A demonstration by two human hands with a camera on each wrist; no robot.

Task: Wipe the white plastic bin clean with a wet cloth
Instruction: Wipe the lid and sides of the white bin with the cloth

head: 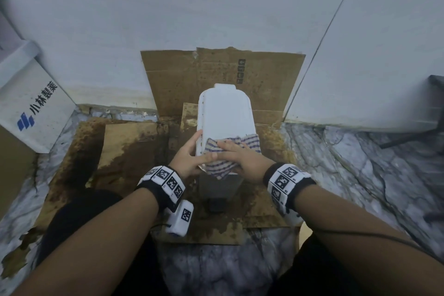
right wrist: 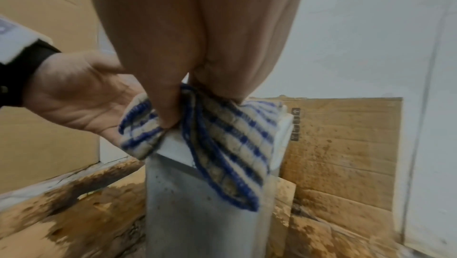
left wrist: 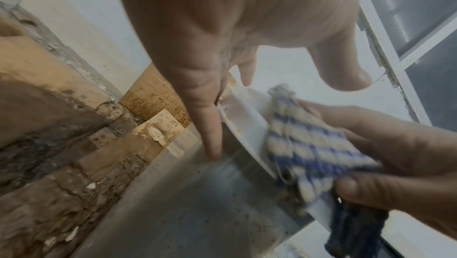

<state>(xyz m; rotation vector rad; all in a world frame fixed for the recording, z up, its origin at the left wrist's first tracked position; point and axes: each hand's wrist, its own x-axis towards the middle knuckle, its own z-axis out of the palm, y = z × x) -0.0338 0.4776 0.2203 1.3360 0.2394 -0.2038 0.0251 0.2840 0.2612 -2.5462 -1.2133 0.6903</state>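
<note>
A tall white plastic bin (head: 224, 113) with a shut lid stands on wet cardboard by the wall. My left hand (head: 192, 154) grips the lid's near left corner, thumb on top and fingers down the side. My right hand (head: 237, 156) holds a blue-striped cloth (head: 230, 154) bunched over the lid's near edge. In the left wrist view, my left hand (left wrist: 259, 90) has its index finger running down the bin (left wrist: 197, 203), beside the cloth (left wrist: 309, 145). In the right wrist view, my right hand (right wrist: 202, 106) pinches the cloth (right wrist: 235, 145) against the bin (right wrist: 197, 213).
Stained brown cardboard (head: 125, 151) covers the floor around the bin, and another sheet (head: 192, 74) leans on the white wall behind it. A white box with blue print (head: 36, 108) stands at the left. A dark stand leg (head: 408, 137) crosses the marble floor (head: 360, 175) on the right.
</note>
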